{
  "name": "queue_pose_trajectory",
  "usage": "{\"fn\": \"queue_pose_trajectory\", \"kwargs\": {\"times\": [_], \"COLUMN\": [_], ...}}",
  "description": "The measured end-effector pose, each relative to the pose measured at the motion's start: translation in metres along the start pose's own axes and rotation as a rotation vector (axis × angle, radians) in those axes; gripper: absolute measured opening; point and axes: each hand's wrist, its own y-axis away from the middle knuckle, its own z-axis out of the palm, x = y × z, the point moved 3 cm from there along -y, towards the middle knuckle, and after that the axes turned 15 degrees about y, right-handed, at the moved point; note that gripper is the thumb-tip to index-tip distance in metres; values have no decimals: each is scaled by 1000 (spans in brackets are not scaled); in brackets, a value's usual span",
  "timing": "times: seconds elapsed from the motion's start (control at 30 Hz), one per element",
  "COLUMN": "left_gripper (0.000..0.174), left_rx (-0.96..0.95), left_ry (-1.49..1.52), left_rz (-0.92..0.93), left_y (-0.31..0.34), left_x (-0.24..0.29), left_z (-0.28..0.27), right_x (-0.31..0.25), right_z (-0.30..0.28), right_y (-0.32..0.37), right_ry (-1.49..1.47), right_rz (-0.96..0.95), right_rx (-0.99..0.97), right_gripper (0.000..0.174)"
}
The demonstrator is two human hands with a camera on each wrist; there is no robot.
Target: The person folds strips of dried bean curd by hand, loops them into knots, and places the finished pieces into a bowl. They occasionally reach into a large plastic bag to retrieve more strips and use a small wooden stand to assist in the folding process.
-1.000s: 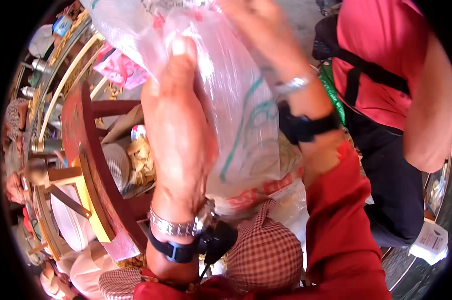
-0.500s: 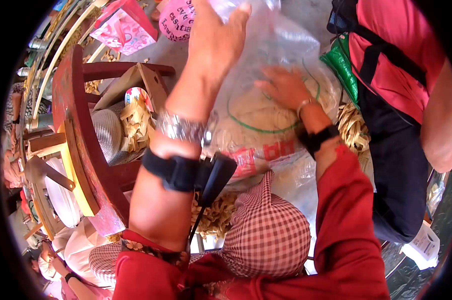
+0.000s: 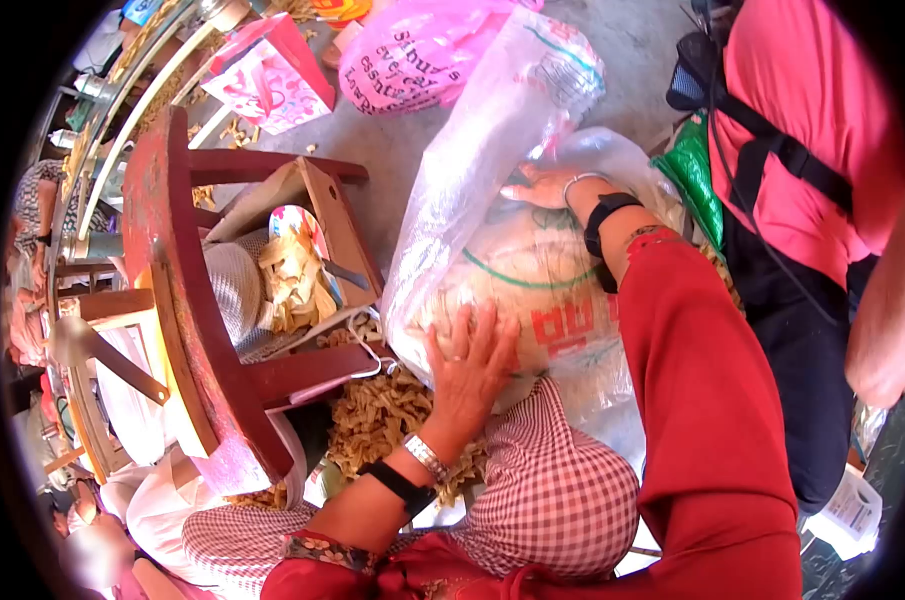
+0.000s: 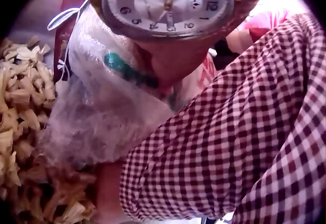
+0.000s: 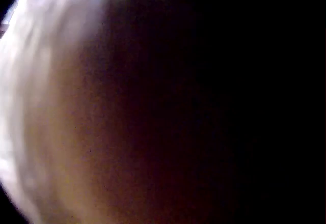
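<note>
A big clear plastic bag (image 3: 532, 250) with red lettering and a green curved line bulges with pale beige contents. Its loose upper part (image 3: 482, 130) flops away from me, towards the pink bag. My left hand (image 3: 472, 360) rests on the near left side of the bag, fingers spread. On the far side, my right hand (image 3: 550, 187) lies against the plastic with fingers extended. The left wrist view shows the bag's crinkled side (image 4: 102, 127) below part of my left hand (image 4: 173, 63). The right wrist view is mostly dark, with a blurred pale surface along its left.
A red wooden chair (image 3: 207, 340) stands on the left, a cardboard box (image 3: 312, 200) beside it. Curled beige strips (image 3: 377, 415) lie by my knee (image 3: 562, 460). Beyond are a pink gift bag (image 3: 272, 85) and a pink plastic bag (image 3: 402, 60). Another person (image 3: 792, 220) sits at right.
My left hand has come down from the raised top of the bag to its near side. The loose plastic has fallen over. My right hand stays at the bag's far side.
</note>
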Motion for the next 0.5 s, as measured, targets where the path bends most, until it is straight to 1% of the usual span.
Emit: {"fn": "queue_pose_trajectory", "kwargs": {"times": [0.03, 0.07, 0.1, 0.17, 0.2, 0.27, 0.37, 0.47, 0.5], "left_gripper": [59, 56, 53, 52, 52, 51, 52, 57, 57], "left_rx": [16, 22, 28, 22, 8, 5, -3, -14, -59], "left_ry": [-13, -26, -37, -8, 16, 32, 42, 56, 33], "left_rz": [5, 10, 9, 5, 6, 16, 2, -5, -11], "left_y": [0, 4, 5, 8, 9, 10, 11, 11, 13], "left_x": [-2, -2, -2, -5, -6, -8, -9, -9, -10], "left_z": [6, 12, 14, 21, 20, 20, 23, 25, 27], "right_x": [1, 1, 0, -7, -20, -35, -60, -63, -66], "right_z": [-3, -5, -14, -21, -42, -70, -87, -65, -66], "right_y": [-9, -20, -27, -44, -22, -1, 16, -5, -6], "right_ry": [-8, -21, 121, 419, 443, 383, 266, 86, 94], "right_rz": [-2, 27, -9, -103, -39, -56, -180, -228, -230], "right_rx": [8, 14, 21, 18, -5, 257, 923, 1145, 1242], "right_gripper": [95, 88, 85, 78, 64, 51, 45, 45, 46]}}
